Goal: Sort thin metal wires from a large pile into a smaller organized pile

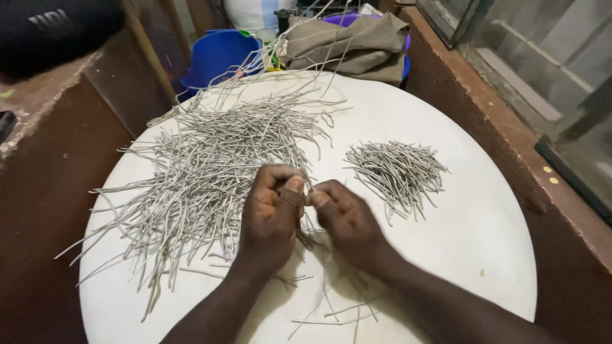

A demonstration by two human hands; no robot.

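Observation:
My left hand (271, 213) and my right hand (347, 220) meet over the middle of a round white table (484, 242). Thumb and fingers of both hands pinch a thin grey wire piece (308, 191) between them. A large loose heap of long grey wire lengths (204, 172) spreads over the table's left half, touching my left hand. A smaller, tidier pile of short grey wire pieces (398, 172) lies to the right of my right hand. A few stray wires (331, 309) lie under my wrists near the front edge.
A blue bucket (220, 54) stands behind the table, beside folded olive cloth (357, 41) on a purple container. Brown walls close in on the left and right. A glass-fronted frame (574, 153) is at the right.

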